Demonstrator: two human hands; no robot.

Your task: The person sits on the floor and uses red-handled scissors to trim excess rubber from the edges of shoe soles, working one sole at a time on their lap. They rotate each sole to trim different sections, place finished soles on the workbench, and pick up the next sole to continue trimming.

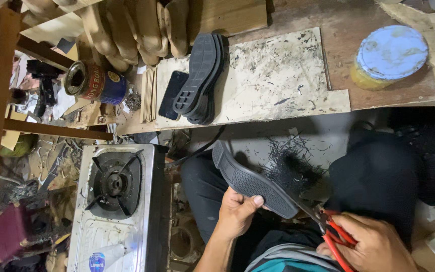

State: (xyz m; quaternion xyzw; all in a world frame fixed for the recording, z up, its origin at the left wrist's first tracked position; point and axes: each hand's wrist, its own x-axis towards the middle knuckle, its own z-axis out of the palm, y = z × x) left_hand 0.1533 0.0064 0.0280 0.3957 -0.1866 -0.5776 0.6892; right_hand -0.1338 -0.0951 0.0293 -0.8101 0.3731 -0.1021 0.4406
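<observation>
One sole (255,184) in left hand (237,214) — right hand (373,247) grips one scissors (336,234)

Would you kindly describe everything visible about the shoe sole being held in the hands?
The sole is black, apparently rubber, with a fine patterned tread and a raised rim along its edge. It is held above the lap, tilted, one end pointing up-left toward the bench. The left hand grips its lower part, thumb on the tread. Red-handled scissors in the right hand meet its lower-right edge. Thin black shavings lie heaped behind it.
</observation>
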